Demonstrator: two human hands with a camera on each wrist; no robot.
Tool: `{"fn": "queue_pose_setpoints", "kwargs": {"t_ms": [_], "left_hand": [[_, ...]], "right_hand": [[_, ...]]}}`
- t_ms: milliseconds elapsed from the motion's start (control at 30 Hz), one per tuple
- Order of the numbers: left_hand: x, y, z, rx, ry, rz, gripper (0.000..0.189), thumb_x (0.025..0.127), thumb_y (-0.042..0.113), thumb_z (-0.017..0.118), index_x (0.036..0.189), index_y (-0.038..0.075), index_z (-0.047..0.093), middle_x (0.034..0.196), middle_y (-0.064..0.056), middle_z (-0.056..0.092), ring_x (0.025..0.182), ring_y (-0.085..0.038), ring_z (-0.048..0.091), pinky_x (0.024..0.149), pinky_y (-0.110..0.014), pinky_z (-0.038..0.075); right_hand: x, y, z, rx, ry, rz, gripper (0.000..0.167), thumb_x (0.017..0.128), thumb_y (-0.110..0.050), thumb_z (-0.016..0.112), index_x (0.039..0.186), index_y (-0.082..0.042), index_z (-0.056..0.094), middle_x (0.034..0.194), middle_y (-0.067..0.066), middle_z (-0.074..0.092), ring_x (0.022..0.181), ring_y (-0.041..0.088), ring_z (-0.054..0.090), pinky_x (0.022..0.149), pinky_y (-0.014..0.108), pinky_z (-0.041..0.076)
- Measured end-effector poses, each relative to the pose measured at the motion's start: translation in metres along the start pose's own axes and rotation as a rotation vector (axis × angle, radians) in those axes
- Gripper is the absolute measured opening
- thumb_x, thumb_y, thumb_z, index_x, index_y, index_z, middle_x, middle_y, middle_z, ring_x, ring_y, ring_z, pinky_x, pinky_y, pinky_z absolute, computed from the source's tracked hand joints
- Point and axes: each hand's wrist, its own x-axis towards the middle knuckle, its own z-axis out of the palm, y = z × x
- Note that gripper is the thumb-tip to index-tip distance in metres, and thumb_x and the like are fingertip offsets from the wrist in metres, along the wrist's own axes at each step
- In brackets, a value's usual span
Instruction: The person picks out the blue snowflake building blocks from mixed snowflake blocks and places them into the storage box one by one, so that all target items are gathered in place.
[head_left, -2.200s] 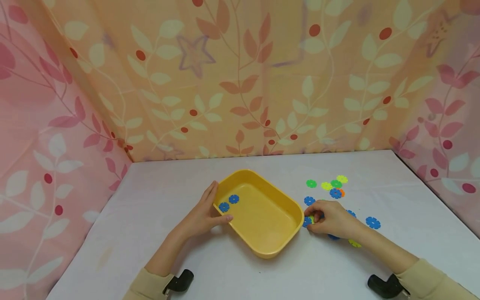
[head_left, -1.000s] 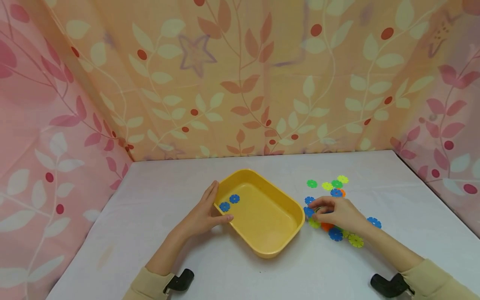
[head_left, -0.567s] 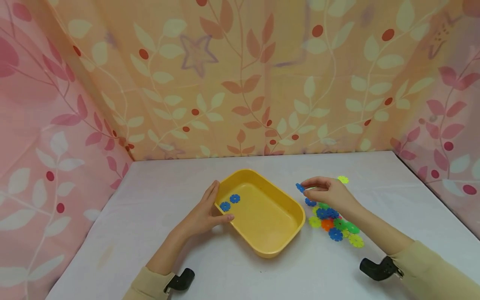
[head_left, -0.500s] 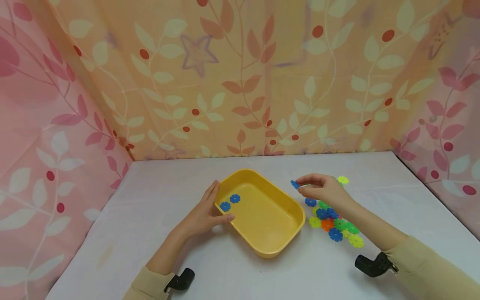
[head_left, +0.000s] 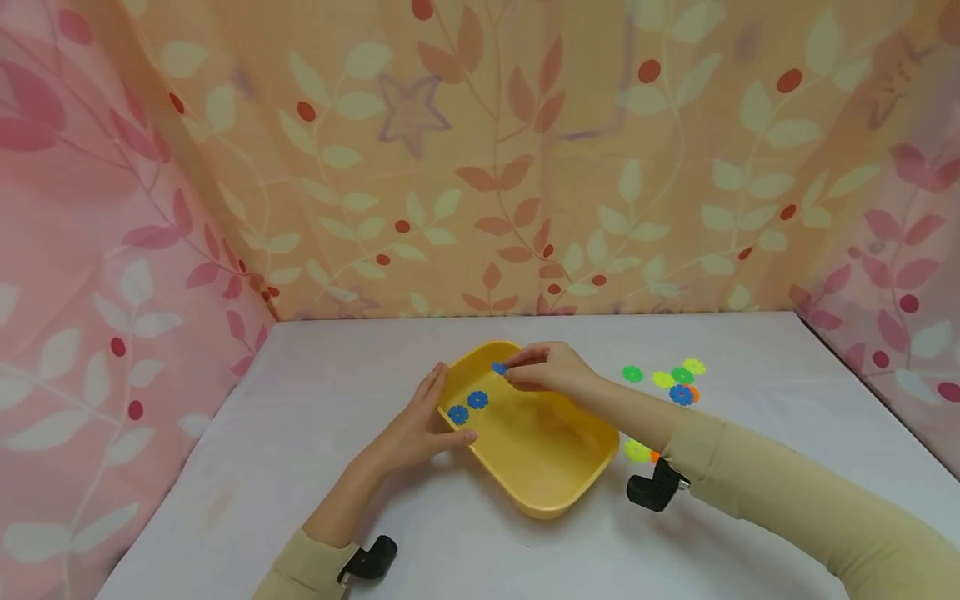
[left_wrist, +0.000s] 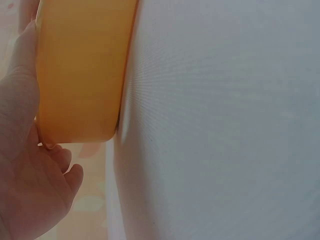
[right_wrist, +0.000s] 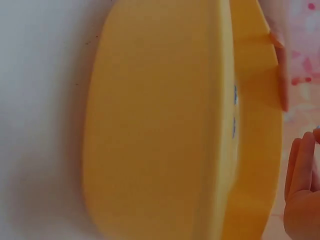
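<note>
A yellow plastic tub (head_left: 540,492) stands at an angle on the white table. My left hand (head_left: 416,429) holds its left corner, the thumb at the near rim and the fingers along the outer far side; in the left wrist view that hand (left_wrist: 30,165) wraps the tub's end (left_wrist: 82,75). Over the tub's far part, my right hand (head_left: 551,367) pinches a blue flower-shaped plastic disc (head_left: 498,368) between thumb and fingertips. Two more blue discs (head_left: 477,400) lie inside near the left corner. In the right wrist view the right hand (right_wrist: 302,185) shows at the edge, beyond the tub wall (right_wrist: 155,125).
Right of the tub lie loose discs: a green disc (head_left: 633,374), a yellow-green one (head_left: 663,379) and a blue one (head_left: 682,394) over an orange one. My right forearm hides most of the nearer pile, where a yellow disc (head_left: 637,451) shows. Patterned curtains (head_left: 480,167) enclose the table.
My right hand picked a blue disc from the pile on the right and carried it leftward over the tub. The left hand and tub have stayed in place; the view shifted slightly.
</note>
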Motion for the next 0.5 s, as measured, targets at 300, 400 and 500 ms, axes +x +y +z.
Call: {"fn": "queue_pose_setpoints", "kwargs": {"t_ms": [300, 400, 500], "left_hand": [[0.001, 0.0, 0.0, 0.022, 0.002, 0.003, 0.115, 0.078, 0.063, 0.071, 0.157, 0.019, 0.001, 0.162, 0.01, -0.005, 0.148, -0.018, 0.004, 0.116, -0.048, 0.016], [0.0, 0.001, 0.0, 0.02, 0.006, 0.002, 0.115, 0.077, 0.063, 0.071, 0.158, 0.017, 0.002, 0.162, 0.009, -0.004, 0.148, -0.018, 0.005, 0.116, -0.047, 0.016], [-0.001, 0.001, -0.001, 0.014, 0.011, -0.002, 0.116, 0.077, 0.062, 0.072, 0.158, 0.015, 0.003, 0.163, 0.007, -0.003, 0.148, -0.019, 0.006, 0.116, -0.048, 0.017]], "right_hand": [[0.025, 0.001, 0.025, -0.201, 0.096, -0.002, 0.023, 0.083, -0.021, 0.078, 0.099, -0.006, 0.075, 0.091, 0.004, 0.071, 0.081, 0.016, 0.068, 0.077, 0.026, 0.056], [0.03, 0.004, 0.029, -0.323, 0.123, -0.018, 0.021, 0.082, -0.025, 0.079, 0.096, -0.01, 0.077, 0.088, 0.0, 0.071, 0.079, 0.015, 0.063, 0.075, 0.025, 0.054], [0.033, 0.007, 0.03, -0.376, 0.129, -0.016, 0.019, 0.082, -0.025, 0.079, 0.094, -0.01, 0.077, 0.087, 0.0, 0.07, 0.08, 0.016, 0.061, 0.074, 0.025, 0.053]]}}
